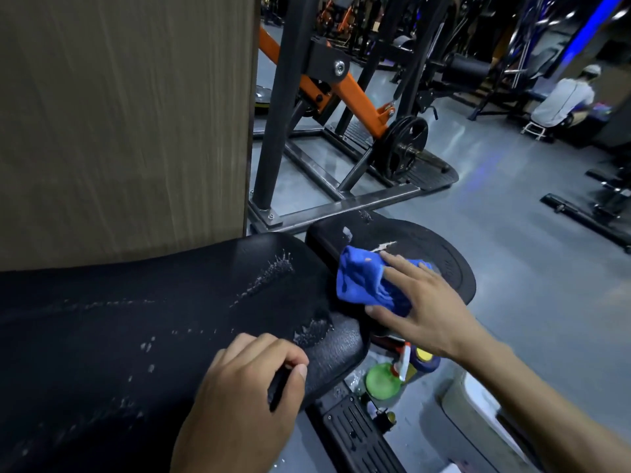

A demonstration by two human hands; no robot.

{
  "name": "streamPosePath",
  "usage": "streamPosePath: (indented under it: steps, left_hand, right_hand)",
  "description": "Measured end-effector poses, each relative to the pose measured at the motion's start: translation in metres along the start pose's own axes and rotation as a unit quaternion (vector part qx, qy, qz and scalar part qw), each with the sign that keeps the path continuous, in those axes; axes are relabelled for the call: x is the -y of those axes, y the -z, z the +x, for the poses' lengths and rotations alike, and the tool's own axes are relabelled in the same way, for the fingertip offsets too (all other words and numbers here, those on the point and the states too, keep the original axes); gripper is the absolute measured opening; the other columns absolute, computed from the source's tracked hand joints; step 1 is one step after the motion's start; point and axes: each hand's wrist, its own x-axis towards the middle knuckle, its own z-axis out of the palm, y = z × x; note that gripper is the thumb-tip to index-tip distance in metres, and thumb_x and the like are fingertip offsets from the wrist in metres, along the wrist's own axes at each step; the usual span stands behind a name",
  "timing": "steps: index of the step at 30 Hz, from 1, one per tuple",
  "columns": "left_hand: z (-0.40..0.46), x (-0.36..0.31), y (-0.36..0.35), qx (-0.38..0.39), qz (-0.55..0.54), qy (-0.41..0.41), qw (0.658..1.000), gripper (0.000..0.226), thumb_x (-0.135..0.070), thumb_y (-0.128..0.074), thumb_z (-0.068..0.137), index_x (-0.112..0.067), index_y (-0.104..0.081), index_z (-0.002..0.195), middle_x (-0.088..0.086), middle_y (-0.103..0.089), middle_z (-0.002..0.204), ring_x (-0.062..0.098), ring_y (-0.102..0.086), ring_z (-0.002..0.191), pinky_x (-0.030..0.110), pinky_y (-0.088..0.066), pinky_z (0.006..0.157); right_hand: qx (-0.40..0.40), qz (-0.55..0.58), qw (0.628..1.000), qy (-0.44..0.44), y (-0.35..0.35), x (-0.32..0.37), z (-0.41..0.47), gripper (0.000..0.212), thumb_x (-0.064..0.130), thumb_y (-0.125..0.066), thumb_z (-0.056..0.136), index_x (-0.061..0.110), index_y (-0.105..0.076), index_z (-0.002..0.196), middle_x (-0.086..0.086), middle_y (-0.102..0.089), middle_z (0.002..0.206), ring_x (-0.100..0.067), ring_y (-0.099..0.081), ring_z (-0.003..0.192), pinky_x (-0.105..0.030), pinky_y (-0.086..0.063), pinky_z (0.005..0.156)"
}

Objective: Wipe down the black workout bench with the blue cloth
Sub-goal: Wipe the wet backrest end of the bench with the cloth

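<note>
The black workout bench (143, 336) fills the lower left, its long pad worn and flecked with white droplets. Beyond it lies the smaller rounded seat pad (426, 247), cracked on top. A bunched blue cloth (362, 281) lies on the seat pad near the gap between the pads. My right hand (423, 302) presses on the cloth with fingers spread and thumb at its near edge. My left hand (252, 380) grips the near edge of the long pad, fingers curled over the top, thumb along the side.
A wood-grain panel (119, 114) stands close behind the bench. A black and orange plate-loaded machine (341, 97) is beyond. Below the bench are a green spray bottle (384, 378) and a ribbed foot plate (358, 435). A person (563, 100) sits far right.
</note>
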Motion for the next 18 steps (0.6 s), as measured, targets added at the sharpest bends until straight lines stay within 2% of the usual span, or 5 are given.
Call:
streamPosePath:
  steps: [3,8,12,15,18]
  left_hand:
    - [0.001,0.001,-0.001,0.001,-0.001,-0.003,1.0,0.012,-0.044,-0.049,0.086,-0.04,-0.059,0.082,-0.027,-0.059,0.084,0.0,-0.053,0.086,0.026,-0.042,0.076]
    - [0.003,0.002,-0.002,-0.002,0.015,-0.005,1.0,0.009,-0.044,-0.051,0.085,-0.041,-0.057,0.08,-0.028,-0.058,0.084,-0.003,-0.051,0.086,0.023,-0.037,0.08]
    - [0.003,0.002,-0.003,-0.011,0.017,-0.01,1.0,0.008,-0.043,-0.052,0.086,-0.04,-0.058,0.081,-0.027,-0.058,0.083,-0.002,-0.052,0.086,0.022,-0.036,0.082]
    - [0.005,0.001,-0.004,-0.018,0.022,-0.011,1.0,0.008,-0.042,-0.053,0.086,-0.039,-0.059,0.08,-0.025,-0.058,0.08,-0.001,-0.053,0.083,0.023,-0.037,0.079]
    - [0.006,0.001,-0.004,-0.017,0.023,-0.007,1.0,0.008,-0.042,-0.053,0.085,-0.04,-0.059,0.08,-0.024,-0.057,0.079,0.0,-0.053,0.082,0.024,-0.038,0.078]
  right_hand:
    - [0.025,0.011,0.997,0.067,0.006,-0.01,0.018,0.074,0.064,-0.051,0.087,0.036,-0.032,0.153,0.006,-0.028,0.162,-0.015,-0.018,0.152,-0.048,-0.019,0.122]
    - [0.018,0.063,0.989,0.131,-0.012,-0.026,0.032,0.066,0.045,-0.045,0.098,0.031,-0.02,0.158,0.01,-0.014,0.166,-0.011,-0.013,0.153,-0.039,-0.013,0.123]
    - [-0.026,0.058,0.996,-0.066,-0.019,-0.071,0.073,0.063,0.051,-0.039,0.097,0.027,-0.03,0.154,0.0,-0.026,0.164,-0.02,-0.023,0.15,-0.044,-0.022,0.12]
    - [-0.02,0.066,0.972,-0.225,-0.024,-0.087,0.126,0.051,0.045,-0.041,0.096,0.017,-0.039,0.139,-0.015,-0.048,0.145,-0.036,-0.048,0.13,-0.044,-0.039,0.098]
    - [-0.011,0.054,0.975,-0.216,-0.027,-0.066,0.151,0.063,0.057,-0.035,0.092,0.01,-0.042,0.134,-0.019,-0.052,0.137,-0.039,-0.05,0.125,-0.045,-0.04,0.099]
